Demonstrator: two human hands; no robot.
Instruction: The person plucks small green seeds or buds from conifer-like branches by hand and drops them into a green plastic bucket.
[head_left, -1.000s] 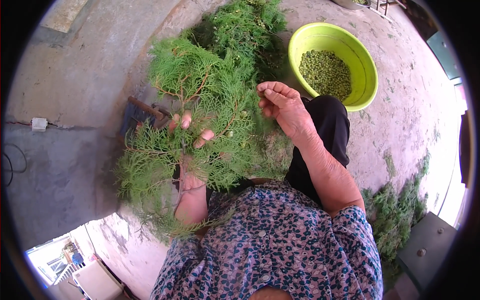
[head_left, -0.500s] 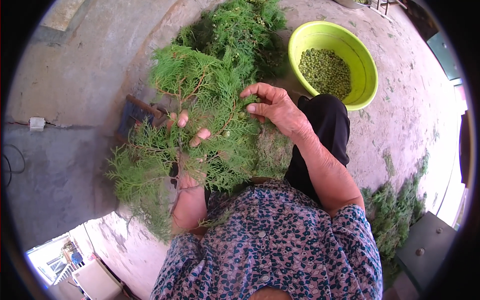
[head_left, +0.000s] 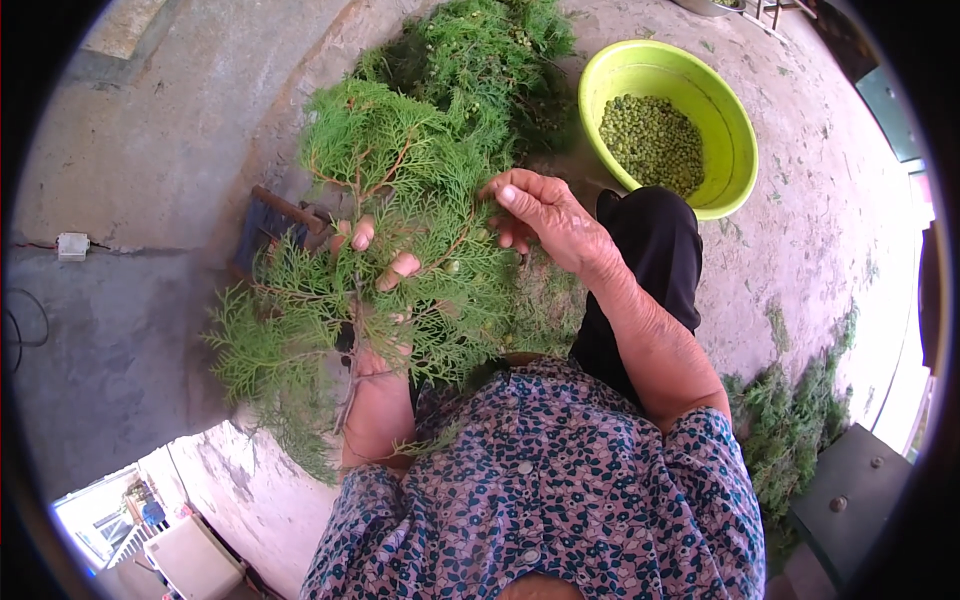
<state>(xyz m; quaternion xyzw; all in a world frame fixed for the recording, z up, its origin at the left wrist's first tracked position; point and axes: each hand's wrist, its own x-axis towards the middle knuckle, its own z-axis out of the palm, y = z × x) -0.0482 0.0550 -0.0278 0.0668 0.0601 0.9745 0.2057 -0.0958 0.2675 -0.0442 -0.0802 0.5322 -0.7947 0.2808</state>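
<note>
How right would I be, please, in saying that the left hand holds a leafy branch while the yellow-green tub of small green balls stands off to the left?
Nearly: only the side is wrong. The head view shows the yellow-green tub of small green balls standing off to the right, while the left hand does hold a leafy branch.

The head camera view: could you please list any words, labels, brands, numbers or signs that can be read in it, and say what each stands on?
There is no readable text in this view.
Green basin: no lettering visible.
Shirt: a floral pattern, no lettering visible.
Small white box at the left: too small to tell whether it bears any marking.
</note>
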